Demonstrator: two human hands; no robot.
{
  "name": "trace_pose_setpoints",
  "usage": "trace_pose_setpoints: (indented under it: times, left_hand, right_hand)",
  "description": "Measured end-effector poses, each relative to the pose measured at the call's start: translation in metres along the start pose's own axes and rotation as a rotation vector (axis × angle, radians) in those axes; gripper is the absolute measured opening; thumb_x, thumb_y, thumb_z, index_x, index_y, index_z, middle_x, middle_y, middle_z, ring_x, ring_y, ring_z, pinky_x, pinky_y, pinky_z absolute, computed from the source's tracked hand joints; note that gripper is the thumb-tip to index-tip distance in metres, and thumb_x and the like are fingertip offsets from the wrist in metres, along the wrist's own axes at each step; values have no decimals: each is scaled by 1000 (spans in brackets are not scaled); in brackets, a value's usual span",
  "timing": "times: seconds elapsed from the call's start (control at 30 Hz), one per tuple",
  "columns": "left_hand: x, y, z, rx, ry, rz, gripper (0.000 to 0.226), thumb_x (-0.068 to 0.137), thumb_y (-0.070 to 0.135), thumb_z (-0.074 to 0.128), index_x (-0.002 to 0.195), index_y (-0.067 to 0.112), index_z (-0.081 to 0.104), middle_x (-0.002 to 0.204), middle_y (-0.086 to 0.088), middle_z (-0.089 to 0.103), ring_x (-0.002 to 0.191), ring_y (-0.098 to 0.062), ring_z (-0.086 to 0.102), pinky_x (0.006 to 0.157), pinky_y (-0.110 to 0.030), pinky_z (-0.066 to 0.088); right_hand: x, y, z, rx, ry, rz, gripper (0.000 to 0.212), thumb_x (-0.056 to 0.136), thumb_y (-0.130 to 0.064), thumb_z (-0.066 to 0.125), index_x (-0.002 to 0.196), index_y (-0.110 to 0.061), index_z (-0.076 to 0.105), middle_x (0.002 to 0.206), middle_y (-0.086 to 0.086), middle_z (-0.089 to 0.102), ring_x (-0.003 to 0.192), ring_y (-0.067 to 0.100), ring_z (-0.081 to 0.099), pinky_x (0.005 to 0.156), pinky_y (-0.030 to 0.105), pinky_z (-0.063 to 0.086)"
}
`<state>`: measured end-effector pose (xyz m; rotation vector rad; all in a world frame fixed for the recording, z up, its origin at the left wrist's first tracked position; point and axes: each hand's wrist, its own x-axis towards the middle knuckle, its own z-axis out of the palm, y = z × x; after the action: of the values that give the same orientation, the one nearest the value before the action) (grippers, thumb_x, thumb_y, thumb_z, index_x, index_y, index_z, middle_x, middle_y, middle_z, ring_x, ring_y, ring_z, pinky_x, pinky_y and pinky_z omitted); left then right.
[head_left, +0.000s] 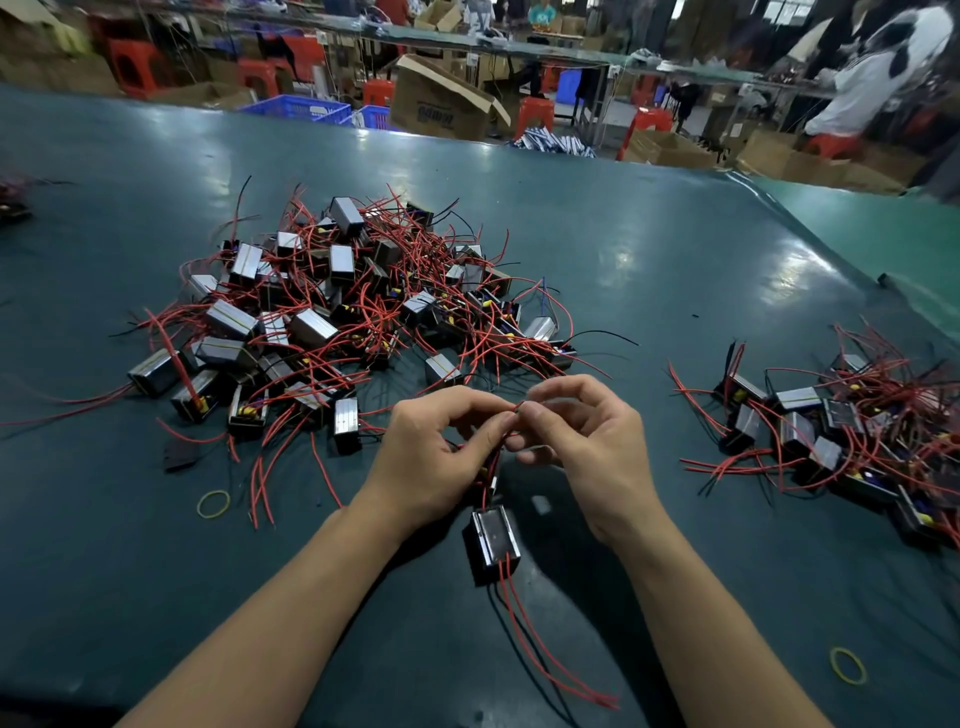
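Note:
A small black box module (492, 540) with a shiny top hangs between my forearms, just above the green table (649, 270). Red wires run up from it into my hands, and more red wires (550, 654) trail down from its near end toward me. My left hand (436, 457) pinches the upper red wires between thumb and fingers. My right hand (587, 447) pinches the same wire tips from the right, fingertip to fingertip with the left.
A big heap of like modules with red wires (332, 312) lies beyond my hands, a smaller heap (841, 431) at the right. Yellow rubber bands lie at the left (213, 504) and lower right (848, 665). Behind the table stand boxes, red stools and a person (878, 67).

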<state>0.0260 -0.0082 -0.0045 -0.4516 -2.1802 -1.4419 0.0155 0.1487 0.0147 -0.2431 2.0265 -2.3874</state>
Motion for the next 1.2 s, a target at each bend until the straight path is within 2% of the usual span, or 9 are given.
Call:
trace_pose_setpoints:
  times: [0.1, 0.23, 0.37, 0.57, 0.73, 0.87, 0.97, 1.1, 1.2]
  left_hand:
    - [0, 1, 0, -10, 2, -36, 6, 84, 15, 75, 90, 15, 77, 80, 11, 73, 74, -7, 68, 70, -18, 51]
    - [-1, 1, 0, -41, -40, -70, 13, 82, 12, 76, 95, 14, 76, 83, 9, 75, 76, -6, 70, 70, -18, 54]
    - [-1, 1, 0, 1, 5, -32, 13, 82, 8, 76, 94, 12, 77, 84, 8, 74, 74, -1, 68, 69, -14, 51]
    - [1, 1, 1, 73, 17, 39, 13, 81, 3, 75, 92, 8, 77, 81, 7, 71, 73, 1, 64, 70, -14, 49]
    - [2, -1, 0, 102, 23, 75, 11, 81, 2, 75, 92, 8, 76, 80, 1, 72, 72, -6, 64, 69, -18, 51]
    - [2, -3, 1, 148, 29, 75, 11, 82, 5, 75, 93, 7, 77, 81, -1, 73, 73, -6, 64, 70, -17, 50]
    - [3, -3, 1, 161, -19, 85, 17, 86, 7, 72, 102, 6, 76, 89, -2, 74, 82, -5, 65, 77, -18, 50]
    - [0, -2, 1, 192, -160, 104, 32, 95, 16, 58, 123, 4, 65, 105, -3, 68, 101, -16, 62, 89, -30, 50]
    - [-1, -1, -2, 204, -270, 91, 44, 97, 25, 51, 136, 6, 55, 113, 0, 60, 110, -13, 54, 98, -27, 43]
  right_hand:
    - [0, 0, -2, -22, 24, -28, 10, 82, 5, 70, 87, 1, 62, 76, 16, 72, 63, 25, 71, 53, 25, 54]
    - [-1, 0, -2, -111, 50, -62, 11, 80, 1, 74, 83, -2, 63, 77, 13, 73, 71, 27, 73, 53, 26, 56]
    - [0, -4, -9, -90, -21, 4, 5, 87, 0, 67, 92, 0, 66, 81, 13, 74, 73, 27, 74, 55, 25, 56]
    - [1, -4, -15, -316, 54, -49, 8, 86, -9, 72, 78, -12, 70, 69, 8, 73, 63, 22, 73, 48, 23, 52]
    - [3, -2, -15, -260, 49, 44, 12, 88, -13, 71, 76, -9, 68, 63, 7, 70, 54, 18, 68, 43, 24, 50]
    - [4, -4, -18, -183, -29, 95, 9, 91, -6, 65, 83, -4, 67, 67, 8, 71, 59, 19, 69, 43, 24, 50]
    - [2, -3, -18, -272, -30, 37, 9, 91, -6, 64, 83, -5, 68, 68, 7, 71, 60, 18, 70, 45, 27, 53]
    - [3, -3, -18, -279, 30, 1, 9, 92, -10, 65, 86, -5, 67, 71, 11, 71, 60, 20, 70, 45, 31, 55]
    - [4, -1, -18, -309, 45, 5, 10, 91, -13, 66, 84, -6, 67, 70, 11, 71, 60, 19, 69, 45, 27, 53]
